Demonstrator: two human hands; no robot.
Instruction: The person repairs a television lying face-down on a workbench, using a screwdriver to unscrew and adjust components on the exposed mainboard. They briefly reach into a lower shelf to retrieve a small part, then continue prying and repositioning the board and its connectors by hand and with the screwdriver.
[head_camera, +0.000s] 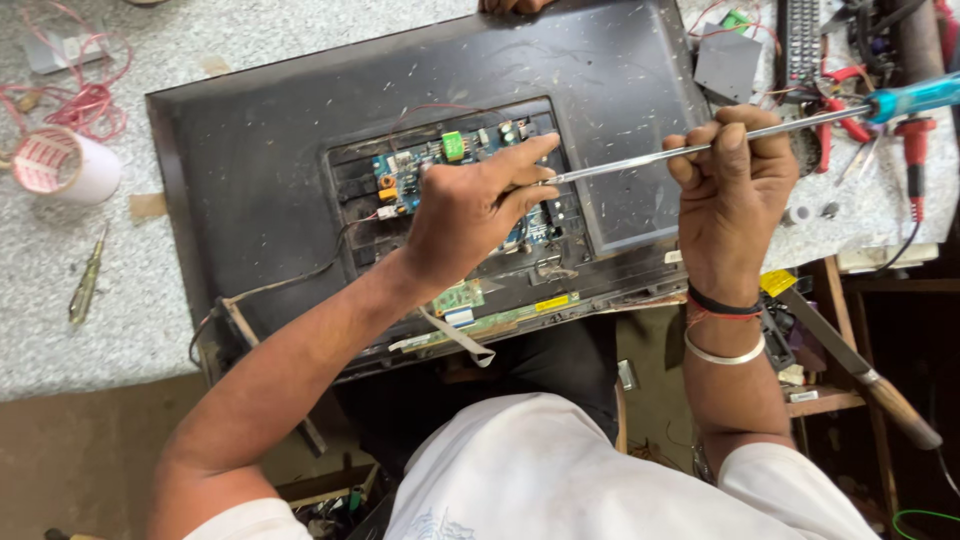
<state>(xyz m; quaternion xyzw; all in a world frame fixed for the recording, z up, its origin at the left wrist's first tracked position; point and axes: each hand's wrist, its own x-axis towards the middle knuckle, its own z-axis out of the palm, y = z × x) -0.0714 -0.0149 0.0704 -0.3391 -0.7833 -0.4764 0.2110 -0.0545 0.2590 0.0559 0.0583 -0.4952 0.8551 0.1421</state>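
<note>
The right hand (732, 185) grips a long screwdriver (700, 148), its shaft running from 2 o'clock toward 8; the left hand (478, 205) pinches the tip over the circuit board (440, 160) in the flat television's back panel (260, 160).

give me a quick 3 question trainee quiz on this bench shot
1. True or false: the right hand is wrapped around the metal shaft of the long screwdriver.
2. Where is the left hand? A) on the tape roll B) over the blue circuit board in the opened back of the flat screen, fingers by the shaft's tip end C) on the knife
3. Fill in: the small screwdriver lying on the left of the speckled table sits below a roll of ____.

Key: 1 true; 2 B; 3 tape
</note>
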